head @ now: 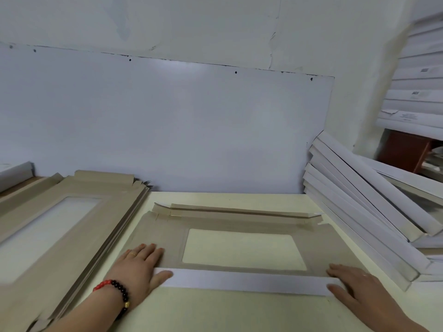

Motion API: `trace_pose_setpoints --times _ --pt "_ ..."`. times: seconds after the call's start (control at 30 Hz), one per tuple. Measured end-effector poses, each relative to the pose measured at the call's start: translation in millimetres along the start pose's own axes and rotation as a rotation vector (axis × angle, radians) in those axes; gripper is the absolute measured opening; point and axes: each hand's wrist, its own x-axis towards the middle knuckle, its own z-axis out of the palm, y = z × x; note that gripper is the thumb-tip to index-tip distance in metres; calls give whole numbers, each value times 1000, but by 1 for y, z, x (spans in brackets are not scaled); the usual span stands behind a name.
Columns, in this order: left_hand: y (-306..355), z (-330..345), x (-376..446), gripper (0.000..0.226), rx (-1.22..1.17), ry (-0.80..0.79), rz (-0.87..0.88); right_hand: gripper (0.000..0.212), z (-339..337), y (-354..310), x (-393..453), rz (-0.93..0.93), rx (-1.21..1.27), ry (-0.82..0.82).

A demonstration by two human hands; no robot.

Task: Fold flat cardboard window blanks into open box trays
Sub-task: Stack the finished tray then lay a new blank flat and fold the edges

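Blank [239, 226], lower centre: near flap [242, 281] pressed by flat left hand [139, 264] and right hand [354, 286], neither grip closed; risk: uneven pressure skews crease

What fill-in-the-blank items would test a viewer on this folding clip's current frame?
1. Both hands press on the near flap, whose upturned face is ____.
2. The bead bracelet is on the ____ wrist.
3. The stack of unfolded blanks lies to the ____ of the blank being folded.
4. The far flap is already folded ____.

Missing: white; left; left; over
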Motion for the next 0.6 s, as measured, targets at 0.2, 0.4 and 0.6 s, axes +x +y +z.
trace_pose_setpoints --times 0.2,0.4,0.6 --pt "15 -17 -7 68 51 392 327 26 -16 -10 -17 -204 -34 263" --pt "64 -22 -11 33 -31 336 452 75 -1 -23 -23 -511 -188 403" --pt "138 -9 -13 74 -227 88 306 68 4 -73 -31 -473 -318 452"
